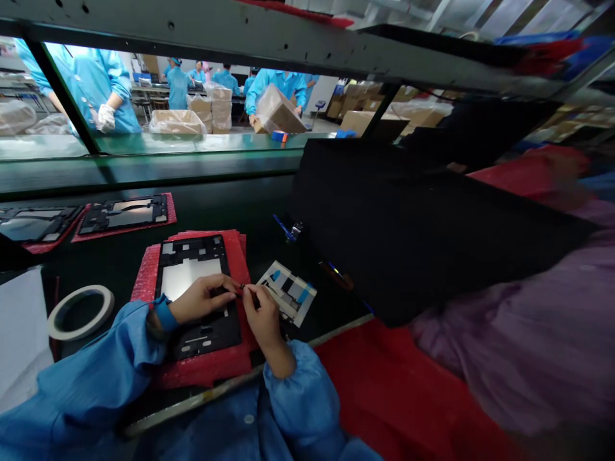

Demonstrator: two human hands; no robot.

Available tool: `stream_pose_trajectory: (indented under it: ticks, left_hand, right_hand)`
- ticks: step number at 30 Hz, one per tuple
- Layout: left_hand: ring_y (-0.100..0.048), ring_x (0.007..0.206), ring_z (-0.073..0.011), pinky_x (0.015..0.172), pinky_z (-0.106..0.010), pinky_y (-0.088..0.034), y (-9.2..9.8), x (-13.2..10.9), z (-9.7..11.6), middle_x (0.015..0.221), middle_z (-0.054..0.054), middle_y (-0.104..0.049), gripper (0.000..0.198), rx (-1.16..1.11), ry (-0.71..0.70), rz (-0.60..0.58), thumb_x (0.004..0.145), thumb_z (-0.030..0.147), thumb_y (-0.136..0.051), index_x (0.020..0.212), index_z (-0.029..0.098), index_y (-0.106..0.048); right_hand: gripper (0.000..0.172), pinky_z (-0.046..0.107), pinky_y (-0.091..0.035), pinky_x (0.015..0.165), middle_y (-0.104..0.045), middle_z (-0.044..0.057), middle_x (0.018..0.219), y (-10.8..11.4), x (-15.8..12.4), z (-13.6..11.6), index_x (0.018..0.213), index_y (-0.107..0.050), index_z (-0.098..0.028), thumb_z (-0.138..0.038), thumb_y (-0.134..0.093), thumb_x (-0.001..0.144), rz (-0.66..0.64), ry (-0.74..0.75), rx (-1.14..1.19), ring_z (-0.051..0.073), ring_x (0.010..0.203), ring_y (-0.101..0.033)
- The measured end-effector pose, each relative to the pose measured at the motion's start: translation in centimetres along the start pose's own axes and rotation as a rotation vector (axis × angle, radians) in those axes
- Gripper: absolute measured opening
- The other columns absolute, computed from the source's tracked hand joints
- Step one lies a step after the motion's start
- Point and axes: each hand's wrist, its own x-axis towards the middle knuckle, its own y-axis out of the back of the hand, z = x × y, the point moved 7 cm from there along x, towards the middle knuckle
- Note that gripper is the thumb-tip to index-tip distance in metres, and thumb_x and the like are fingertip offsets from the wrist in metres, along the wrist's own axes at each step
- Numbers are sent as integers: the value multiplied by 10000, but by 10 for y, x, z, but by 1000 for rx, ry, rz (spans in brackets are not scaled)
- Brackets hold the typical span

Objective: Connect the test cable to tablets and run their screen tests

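Left hand (199, 299) and right hand (260, 315) pinch fingers closed on 1 tiny part (241, 287) over the black frame (192, 255). Tape roll (106, 301) left, sticker sheet (288, 292) right; a black slab (408, 243) crowds the desk (230, 205).

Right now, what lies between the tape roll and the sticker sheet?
Head view: a black frame on red bubble wrap, under the left hand and right hand.

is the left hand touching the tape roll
Apart. Head view: the left hand sits over the black frame, with dark table and blue sleeve between it and the tape roll.
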Motion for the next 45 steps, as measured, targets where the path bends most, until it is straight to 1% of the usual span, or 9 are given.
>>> stream_pose_trajectory:
  ticks: [6, 14, 26, 28, 32, 34, 39, 42, 45]
  left_hand:
    - [-681, 970, -202, 917, -360, -514, -2, -1, -1, 1033, -75, -755, 164, -18, 6, -24, 868, 323, -606, 891, 201, -713]
    - [-683, 978, -197, 915, -340, -510, 0, -1, -2, 1037, -76, -749, 130, -31, 13, -1, 864, 281, -620, 878, 191, -713]
    - [-689, 992, -208, 935, -347, -514, -1, -1, -10, 1059, -86, -757, 171, -68, 80, -5, 848, 316, -633, 893, 175, -719]
    - [-691, 955, -201, 911, -336, -520, -2, -1, -10, 1018, -79, -764, 184, -73, 91, -18, 841, 328, -640, 889, 172, -726]
    - [-685, 803, -178, 801, -303, -533, -4, -2, -11, 855, -50, -765, 204, -77, 117, -42, 816, 349, -664, 868, 167, -739]
    - [-672, 773, -168, 768, -289, -527, -3, -2, -12, 837, -43, -756, 211, -75, 130, -24, 817, 356, -660, 866, 164, -734]
    - [-576, 602, -122, 588, -239, -466, 3, -1, -19, 694, 5, -669, 236, -45, 172, 79, 848, 387, -611, 869, 165, -689]
    - [-572, 646, -126, 615, -239, -453, 5, 0, -21, 728, 3, -674, 198, -16, 170, 127, 833, 361, -622, 847, 175, -688]
    - [-582, 685, -135, 650, -247, -460, 5, 0, -19, 746, -2, -685, 187, -7, 160, 136, 823, 353, -626, 832, 177, -689]
  right_hand:
    - [213, 291, -521, 714, -700, 58, 805, -1, -1, 2, 873, -659, -213, -274, -471, 952, 4, 2, 1, 186, 778, -669]
    - [215, 290, -522, 714, -695, 57, 806, 2, -1, 3, 888, -653, -205, -280, -464, 961, 36, -5, -6, 183, 773, -667]
    - [169, 276, -500, 683, -672, 44, 773, -1, -3, 2, 858, -635, -204, -239, -487, 931, 18, 16, -29, 171, 734, -640]
    - [167, 273, -499, 686, -675, 43, 780, -1, -3, 2, 862, -634, -202, -233, -484, 929, 18, 22, -26, 169, 739, -640]
    - [172, 264, -496, 676, -679, 37, 773, -2, -2, 0, 837, -637, -201, -225, -490, 924, 17, 43, -10, 165, 731, -642]
    - [163, 258, -493, 662, -672, 31, 760, -1, -2, 0, 835, -634, -199, -225, -499, 922, 30, 43, -2, 159, 711, -633]
    - [170, 242, -472, 613, -620, 7, 691, 6, -2, -2, 807, -621, -193, -225, -498, 921, 66, 42, 25, 142, 648, -595]
    - [169, 239, -462, 602, -606, -2, 670, 8, -3, -6, 790, -620, -194, -230, -510, 913, 65, 60, 44, 137, 631, -583]
    - [158, 237, -458, 600, -609, -3, 670, 8, -3, -7, 788, -621, -193, -222, -522, 907, 67, 69, 52, 134, 627, -580]
